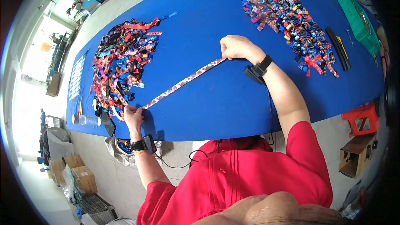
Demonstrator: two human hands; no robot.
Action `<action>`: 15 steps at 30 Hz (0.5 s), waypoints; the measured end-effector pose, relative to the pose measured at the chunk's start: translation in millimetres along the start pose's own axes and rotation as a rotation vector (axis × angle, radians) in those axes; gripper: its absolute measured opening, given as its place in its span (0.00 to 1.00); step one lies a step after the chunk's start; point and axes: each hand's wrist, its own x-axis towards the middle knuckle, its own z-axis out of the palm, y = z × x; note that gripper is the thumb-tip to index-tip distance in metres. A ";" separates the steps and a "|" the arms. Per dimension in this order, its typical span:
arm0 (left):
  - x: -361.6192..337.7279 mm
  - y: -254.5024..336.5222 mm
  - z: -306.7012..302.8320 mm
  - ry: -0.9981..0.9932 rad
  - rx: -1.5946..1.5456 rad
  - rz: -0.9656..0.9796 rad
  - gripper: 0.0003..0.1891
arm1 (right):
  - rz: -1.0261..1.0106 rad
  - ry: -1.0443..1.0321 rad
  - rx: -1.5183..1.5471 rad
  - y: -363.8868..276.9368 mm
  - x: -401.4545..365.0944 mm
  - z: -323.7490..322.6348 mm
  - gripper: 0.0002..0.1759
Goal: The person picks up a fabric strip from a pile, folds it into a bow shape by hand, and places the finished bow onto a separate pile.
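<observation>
The left hand [133, 116] and right hand [235, 46] each pinch one end of the patterned ribbon [183, 82] in closed fingers. It lies taut and flat on the blue counter [233, 104], likely for straightening, beside the ribbon pile [121, 62].

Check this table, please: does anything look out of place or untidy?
Little stands out. One blue strap lies alone on the blue table, apart from the left pile. The patterned ribbon runs straight between the left hand and right hand.
</observation>
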 end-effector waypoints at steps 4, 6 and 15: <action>-4.4 5.0 -0.7 0.000 -0.042 -0.032 0.13 | -0.033 0.094 -0.089 8.0 5.5 8.7 0.07; -6.9 6.8 -0.6 0.010 -0.050 -0.039 0.13 | -0.036 0.078 -0.111 8.5 6.2 8.1 0.07; -11.7 17.0 -1.2 -0.060 -0.023 -0.018 0.09 | 0.030 0.019 -0.259 10.7 -13.3 6.3 0.07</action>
